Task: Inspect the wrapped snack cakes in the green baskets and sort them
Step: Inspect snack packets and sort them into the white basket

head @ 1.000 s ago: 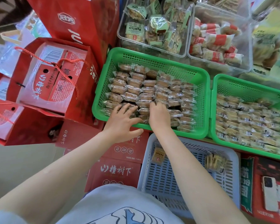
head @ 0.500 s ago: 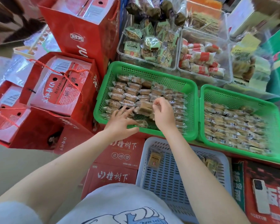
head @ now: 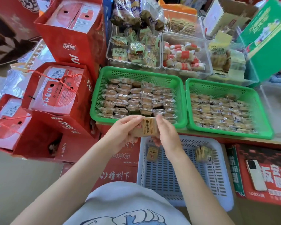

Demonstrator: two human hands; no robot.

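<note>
Left green basket (head: pixel 96 101): filled with tidy rows of clear-wrapped snack cakes (head: pixel 136 99); a gap shows at its near edge.
Right green basket (head: pixel 189 111): touching the left one side by side; a flat, looser layer of paler wrapped cakes (head: pixel 217 111).
White basket (head: pixel 182 179): just in front of the green pair; one wrapped cake (head: pixel 152 153) near its far left corner, a small bundle of packets (head: pixel 203 153) near its far right.
Clear bins (head: pixel 157 62): behind the green baskets, holding green-labelled and red-banded snack packets.
Red cartons (head: pixel 55 91): stacked to the left.
Phone (head: pixel 255 175): face down on a red box at lower right.
Change: half a second ago both hands were down among the cakes of the left green basket; they are now lifted clear of it, with one cake drawn out.
Held cake (head: pixel 148 127): above the near rim of the left green basket, printed face up.
Grip: left hand (head: pixel 122 133) closed on the cake's left end, right hand (head: pixel 167 135) pinching its right end, the cake spanning between them.
</note>
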